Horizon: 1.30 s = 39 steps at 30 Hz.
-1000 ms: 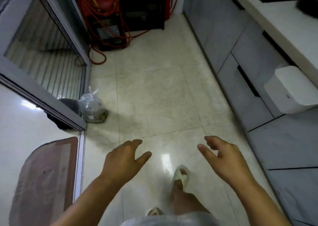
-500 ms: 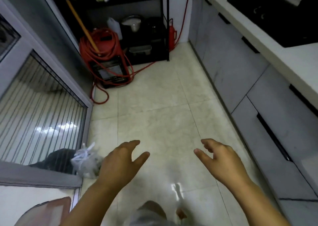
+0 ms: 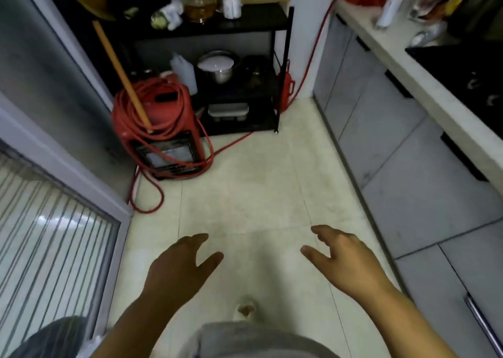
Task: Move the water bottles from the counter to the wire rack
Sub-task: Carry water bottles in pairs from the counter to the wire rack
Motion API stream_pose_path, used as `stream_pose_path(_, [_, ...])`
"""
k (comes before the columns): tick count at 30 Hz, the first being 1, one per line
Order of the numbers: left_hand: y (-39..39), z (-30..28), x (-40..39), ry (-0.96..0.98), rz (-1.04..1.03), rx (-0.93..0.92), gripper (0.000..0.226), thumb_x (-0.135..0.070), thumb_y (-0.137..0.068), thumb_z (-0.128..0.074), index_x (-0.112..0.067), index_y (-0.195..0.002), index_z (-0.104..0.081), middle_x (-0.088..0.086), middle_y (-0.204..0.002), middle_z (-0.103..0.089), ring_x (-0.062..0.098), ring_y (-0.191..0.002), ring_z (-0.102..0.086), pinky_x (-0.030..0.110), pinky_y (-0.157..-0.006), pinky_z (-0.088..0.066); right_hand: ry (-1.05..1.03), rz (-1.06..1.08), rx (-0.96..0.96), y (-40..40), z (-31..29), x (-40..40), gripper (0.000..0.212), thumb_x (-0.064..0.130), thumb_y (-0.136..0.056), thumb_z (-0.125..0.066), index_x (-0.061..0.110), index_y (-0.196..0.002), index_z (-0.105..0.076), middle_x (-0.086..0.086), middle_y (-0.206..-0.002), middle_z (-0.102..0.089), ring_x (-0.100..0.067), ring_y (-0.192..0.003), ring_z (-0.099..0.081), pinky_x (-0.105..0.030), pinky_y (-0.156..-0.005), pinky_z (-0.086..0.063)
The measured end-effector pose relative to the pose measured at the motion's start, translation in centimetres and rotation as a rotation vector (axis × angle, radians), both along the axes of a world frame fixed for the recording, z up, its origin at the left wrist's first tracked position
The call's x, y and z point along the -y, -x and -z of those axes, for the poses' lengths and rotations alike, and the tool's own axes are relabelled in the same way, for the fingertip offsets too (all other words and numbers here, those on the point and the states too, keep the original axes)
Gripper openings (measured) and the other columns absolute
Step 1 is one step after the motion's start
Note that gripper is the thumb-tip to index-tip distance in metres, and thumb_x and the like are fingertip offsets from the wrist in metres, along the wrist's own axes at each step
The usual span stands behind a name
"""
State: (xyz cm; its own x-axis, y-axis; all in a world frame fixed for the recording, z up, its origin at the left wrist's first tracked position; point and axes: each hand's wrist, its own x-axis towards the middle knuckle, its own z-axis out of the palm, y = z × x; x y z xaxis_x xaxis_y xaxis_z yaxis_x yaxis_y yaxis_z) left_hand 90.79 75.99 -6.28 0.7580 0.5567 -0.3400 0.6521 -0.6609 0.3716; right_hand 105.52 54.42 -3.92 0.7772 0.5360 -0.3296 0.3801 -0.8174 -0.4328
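Note:
My left hand [image 3: 179, 270] and my right hand [image 3: 345, 262] hang in front of me over the tiled floor, fingers relaxed and spread, holding nothing. A black rack [image 3: 239, 28] stands against the far wall, with jars, a bowl and pots on its shelves. The pale counter [image 3: 402, 58] runs along the right side. At its far end stand blurred bottles [image 3: 389, 9] among other items; I cannot tell which are water bottles.
A red machine wrapped in red hose [image 3: 158, 129] sits on the floor left of the rack, with a wooden handle [image 3: 119, 71] leaning on it. Grey cabinets [image 3: 394, 145] line the right. A glass sliding door [image 3: 54, 194] is on the left. A black stovetop [image 3: 468, 74] is set in the counter.
The view has tilted up and moved forward along the floor; the rack and counter's far end have come into sight. Both hands stay empty in the same pose.

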Motion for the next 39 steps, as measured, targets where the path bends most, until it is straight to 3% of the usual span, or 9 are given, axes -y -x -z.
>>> stream_pose_path(4, [-11.2,-1.2,-4.6,-0.043,0.223,-0.027,0.062,-0.058,-0.086,-0.044,-0.029,-0.14,-0.035,-0.005,-0.142,-0.047,0.013,-0.124,-0.049,0.028,-0.1,-0.042,0.008,0.045,-0.026,-7.9,-1.2,-2.7,0.057,0.052,-0.087,-0.047,0.029,-0.138,-0.035,0.005,-0.139,-0.049,-0.014,-0.119,-0.053,-0.025,-0.095,-0.042])
stream_pose_path(10, [-26.7,0.8,-5.3,0.04,0.445,-0.081,0.062,-0.06,-0.087,-0.04,-0.031,-0.141,-0.031,-0.007,-0.144,-0.043,0.01,-0.128,-0.044,0.026,-0.102,-0.038,0.135,0.156,-0.062,-19.6,1.2,-2.5,0.056,0.057,-0.085,-0.045,0.028,-0.134,-0.039,0.005,-0.133,-0.055,-0.015,-0.113,-0.057,-0.027,-0.091,-0.045])
stream_pose_path(18, [-46.9,-0.3,-6.7,0.041,0.438,-0.068,0.06,-0.061,-0.085,-0.042,-0.036,-0.139,-0.032,-0.013,-0.144,-0.042,0.006,-0.128,-0.043,0.023,-0.105,-0.036,0.105,0.144,-0.027,-40.7,0.7,-5.4,0.053,0.052,-0.088,-0.044,0.024,-0.134,-0.04,0.003,-0.132,-0.056,-0.016,-0.116,-0.054,-0.028,-0.091,-0.044])
stream_pose_path(22, [-57.0,-2.6,-9.7,0.016,0.375,0.045,0.057,-0.054,-0.087,-0.047,-0.034,-0.139,-0.035,-0.01,-0.143,-0.044,0.009,-0.127,-0.045,0.027,-0.106,-0.038,0.042,0.102,0.008,-50.7,-1.0,-8.4,0.055,0.052,-0.089,-0.044,0.023,-0.135,-0.039,0.001,-0.135,-0.053,-0.017,-0.119,-0.052,-0.029,-0.095,-0.044])
stream_pose_path(29, [-68.7,-1.2,-13.4,0.093,0.252,-0.005,0.055,-0.049,-0.086,-0.052,-0.033,-0.137,-0.038,-0.008,-0.139,-0.049,0.01,-0.122,-0.05,0.028,-0.104,-0.041,0.003,0.083,0.009,-64.2,-1.6,-13.0,0.056,0.051,-0.088,-0.045,0.025,-0.137,-0.037,0.002,-0.136,-0.053,-0.016,-0.121,-0.051,-0.029,-0.096,-0.044])
stream_pose_path(36, [-86.7,-1.2,-19.8,0.13,0.333,-0.027,0.053,-0.045,-0.087,-0.054,-0.028,-0.135,-0.042,-0.004,-0.136,-0.053,0.016,-0.12,-0.053,0.029,-0.102,-0.043,-0.007,0.283,0.026,-78.8,-1.6,-16.2,0.057,0.053,-0.086,-0.049,0.025,-0.135,-0.041,0.002,-0.135,-0.053,-0.016,-0.12,-0.052,-0.03,-0.098,-0.044])
stream_pose_path(39, [-95.6,-2.6,-21.3,0.097,0.455,-0.024,0.044,-0.045,-0.088,-0.053,-0.029,-0.129,-0.047,-0.004,-0.132,-0.054,0.016,-0.116,-0.054,0.026,-0.092,-0.043,-0.011,0.411,0.042,-84.6,-3.0,-16.7,0.056,0.052,-0.085,-0.05,0.027,-0.135,-0.04,0.004,-0.135,-0.053,-0.014,-0.12,-0.052,-0.026,-0.097,-0.042])
